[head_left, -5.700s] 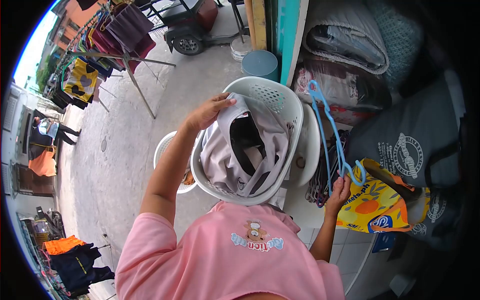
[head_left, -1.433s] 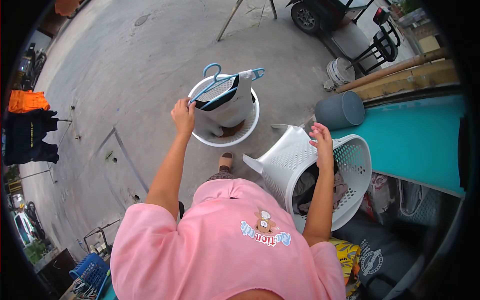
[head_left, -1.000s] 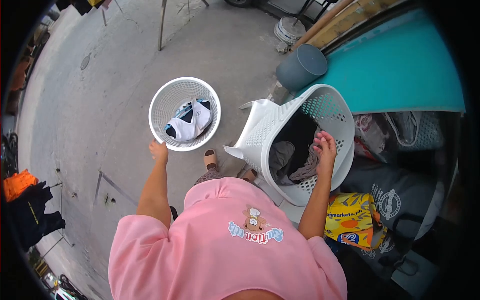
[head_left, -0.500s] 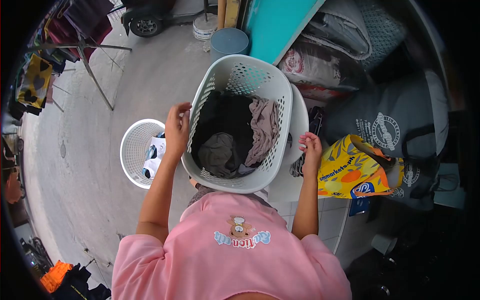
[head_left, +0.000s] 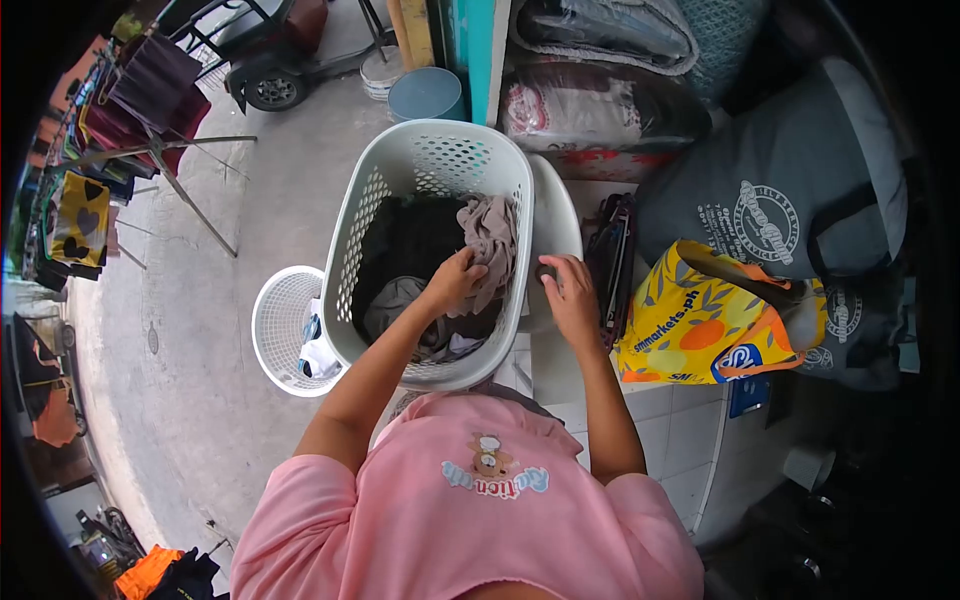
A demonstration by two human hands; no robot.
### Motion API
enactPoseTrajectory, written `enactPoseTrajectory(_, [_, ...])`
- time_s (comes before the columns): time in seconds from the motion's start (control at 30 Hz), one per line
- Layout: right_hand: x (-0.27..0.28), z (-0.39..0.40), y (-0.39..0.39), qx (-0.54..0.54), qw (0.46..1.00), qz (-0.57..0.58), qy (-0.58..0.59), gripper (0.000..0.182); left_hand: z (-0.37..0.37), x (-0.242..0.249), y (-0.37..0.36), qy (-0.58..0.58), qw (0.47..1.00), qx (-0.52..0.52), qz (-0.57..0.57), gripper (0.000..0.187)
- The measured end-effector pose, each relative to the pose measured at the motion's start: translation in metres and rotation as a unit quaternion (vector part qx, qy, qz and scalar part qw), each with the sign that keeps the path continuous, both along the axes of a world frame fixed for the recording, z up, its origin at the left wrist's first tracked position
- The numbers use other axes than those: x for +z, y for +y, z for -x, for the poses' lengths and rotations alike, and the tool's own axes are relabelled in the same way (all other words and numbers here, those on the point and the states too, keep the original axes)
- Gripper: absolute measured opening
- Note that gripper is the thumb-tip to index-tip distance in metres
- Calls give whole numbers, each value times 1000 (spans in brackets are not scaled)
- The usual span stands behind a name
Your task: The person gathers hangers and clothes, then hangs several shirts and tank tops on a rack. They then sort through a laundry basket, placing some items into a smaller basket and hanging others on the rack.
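A pale grey perforated laundry basket [head_left: 345,250] stands in front of me with dark clothes [head_left: 410,235] heaped inside. My left hand [head_left: 455,282] reaches into it, its fingers closed at the edge of a crumpled mauve-grey garment [head_left: 490,235] on the right side. A darker grey garment [head_left: 395,300] lies below my left wrist. My right hand [head_left: 570,295] is outside the basket, over the white round surface [head_left: 560,215] beside it. Its fingers are bent but apart, with nothing clearly seen in them. A dark spot shows by its fingertips.
On the left, a smaller white basket [head_left: 275,330] with some clothes sits on the concrete floor. Dark hangers [head_left: 610,265], a yellow shopping bag [head_left: 690,330] and a large grey bag [head_left: 770,190] stand on the right. Clothes hang on a rack [head_left: 185,185] at upper left.
My left hand has moved from the basket's left rim into it, onto the mauve-grey garment. The right hand has come closer to the basket's right side. The view has shifted slightly.
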State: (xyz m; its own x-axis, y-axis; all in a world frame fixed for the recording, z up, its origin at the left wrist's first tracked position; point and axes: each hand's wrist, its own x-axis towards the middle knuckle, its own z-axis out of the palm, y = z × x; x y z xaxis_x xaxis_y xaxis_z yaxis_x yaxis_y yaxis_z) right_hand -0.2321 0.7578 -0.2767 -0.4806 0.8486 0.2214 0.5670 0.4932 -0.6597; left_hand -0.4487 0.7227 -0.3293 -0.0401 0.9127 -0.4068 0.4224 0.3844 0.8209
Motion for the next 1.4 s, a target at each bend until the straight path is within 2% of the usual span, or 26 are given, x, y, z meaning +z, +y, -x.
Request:
enactPoseTrajectory(0.07, [13,25,4,89,995,-27,34,39,3,41,2,-267,952,140,-54,27])
enactPoseTrajectory(0.13, [13,54,13,95,992,-64,48,44,6,99,9,-382,905,170,-84,25])
enactPoseTrajectory(0.2, [22,83,29,114,977,-42,176,37,17,139,12,-341,907,165,-185,26])
enactPoseTrajectory(0.27, [63,103,44,125,946,143,262,26,45,153,12,-357,881,188,-247,27])
enactPoseTrajectory(0.33, [107,124,54,151,932,64,323,17,57,189,2,-402,824,180,-356,34])
enactPoseTrajectory(0.37, [127,133,59,169,921,61,345,21,62,201,-5,-285,848,174,-411,47])
enactPoseTrajectory(0.4, [152,143,57,161,909,16,383,24,66,202,-7,-162,842,178,-483,61])
enactPoseTrajectory(0.47, [175,160,69,214,874,82,429,28,73,198,-15,4,857,137,-497,71])
enactPoseTrajectory(0.53, [200,165,66,200,901,17,384,28,74,185,-19,67,847,161,-502,63])
enactPoseTrajectory(0.57, [211,165,65,176,924,-43,336,30,81,177,-22,116,908,118,-386,55])
enactPoseTrajectory(0.6, [220,162,69,119,946,-27,299,28,89,169,-25,161,949,73,-261,47])
enactPoseTrajectory(0.63, [217,160,82,97,921,52,375,27,100,157,-27,161,948,75,-266,47])
enactPoseTrajectory(0.7, [217,149,101,66,835,205,506,25,127,144,-35,123,917,111,-363,30])
enactPoseTrajectory(0.73, [219,141,107,54,778,280,560,24,140,144,-39,124,915,113,-367,30])
enactPoseTrajectory(0.77, [213,130,120,74,756,315,569,27,151,146,-44,125,925,120,-337,28])
enactPoseTrajectory(0.87, [222,115,123,31,747,350,564,28,172,153,-55,148,924,115,-333,24])
enactPoseTrajectory(0.97, [235,110,122,33,726,348,592,32,174,158,-58,270,933,39,-234,28])
enactPoseTrajectory(1.03, [253,108,115,62,718,316,618,35,170,162,-57,221,949,42,-221,30])
enactPoseTrajectory(1.07, [259,104,115,58,718,315,618,35,164,164,-55,170,963,45,-205,33])
enactPoseTrajectory(1.1, [264,103,117,90,723,289,621,36,158,167,-50,19,955,82,-284,40])
enactPoseTrajectory(1.13, [267,101,117,122,728,263,621,37,157,172,-46,-69,947,102,-297,42])
enactPoseTrajectory(1.2, [266,106,112,134,750,209,613,41,135,228,-45,-247,900,155,-323,41])
enactPoseTrajectory(1.27, [253,110,118,162,845,146,488,43,120,268,-40,-396,841,185,-319,34])
enactPoseTrajectory(1.3, [248,116,100,84,914,114,380,42,116,282,-37,-455,817,183,-302,30])
enactPoseTrajectory(1.37, [221,113,94,60,991,35,118,40,100,312,-37,-442,819,218,-294,25])
enactPoseTrajectory(1.4, [206,116,89,124,987,16,99,36,94,317,-35,-429,820,248,-286,22])
